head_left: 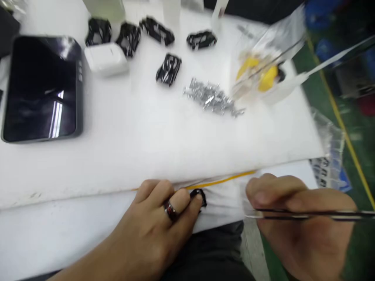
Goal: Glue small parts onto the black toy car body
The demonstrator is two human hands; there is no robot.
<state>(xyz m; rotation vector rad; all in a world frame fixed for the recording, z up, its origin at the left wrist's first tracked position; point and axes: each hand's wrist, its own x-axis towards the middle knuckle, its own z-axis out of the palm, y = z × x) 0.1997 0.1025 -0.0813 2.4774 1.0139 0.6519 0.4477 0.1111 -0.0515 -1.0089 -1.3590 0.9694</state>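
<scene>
At the far left of the white tabletop point(123, 136) lies a dark tablet-like screen point(42, 88), flat and unlit, with a small white case point(105, 58) just beside its upper right corner. Behind and to the right of that case, five shiny black parts point(168, 68) are scattered across the back of the tabletop, each apart from the others. Further right sits a loose heap of small silver metal pieces point(212, 97), and beyond it a clear plastic bag point(263, 58) lies over something yellow, too blurred to make out. At the near edge, the left hand point(155, 230), wearing a dark ring, rests on the lower white surface with its fingers curled; its fingertips press on a small black part point(200, 197) at the tabletop edge, just below a thin yellow strip point(222, 180). The grip there is closed down on that black part, pinning rather than lifting it. To the right, the right hand point(299, 218) is blurred; its grip is closed around a thin dark tool point(310, 214), seemingly tweezers, held level with the tip pointing left toward the black part but apart from it. At the far right edge, a crumpled plastic bag with printing point(328, 164) hangs off the tabletop above the green floor point(360, 128).
</scene>
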